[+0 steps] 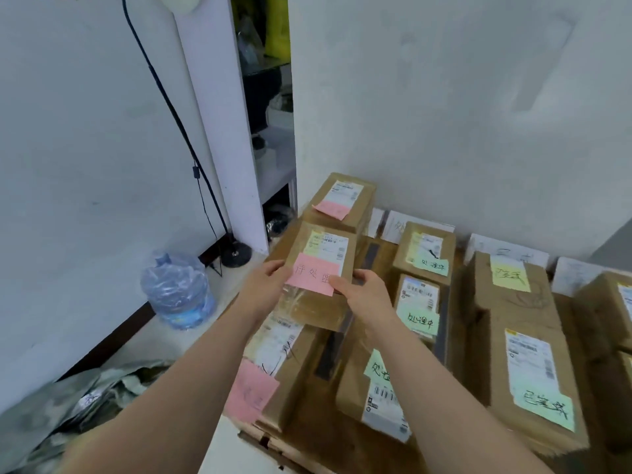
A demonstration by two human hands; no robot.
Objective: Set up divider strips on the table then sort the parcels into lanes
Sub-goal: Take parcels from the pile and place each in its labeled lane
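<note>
Beside the sorting, on the floor
We see a clear water jug (178,292) by the wall, a black round stand base (236,256) near the white pillar (219,131), and crumpled grey bags (68,405) nearer us.

Pink-noted brown parcel (316,304) held aloft over another parcel (290,367), beside dark divider strip (329,354).

Left lane: held parcel (307,313) between left hand (265,282) and right hand (366,292), far parcel (342,203) behind, near parcel (284,367) below. Divider strip (330,354) right of lane. Middle-lane parcels (425,254) beyond strip. Water bottle (178,292) on floor, left of tabletop (307,422); bags (68,412) nearer.
</note>
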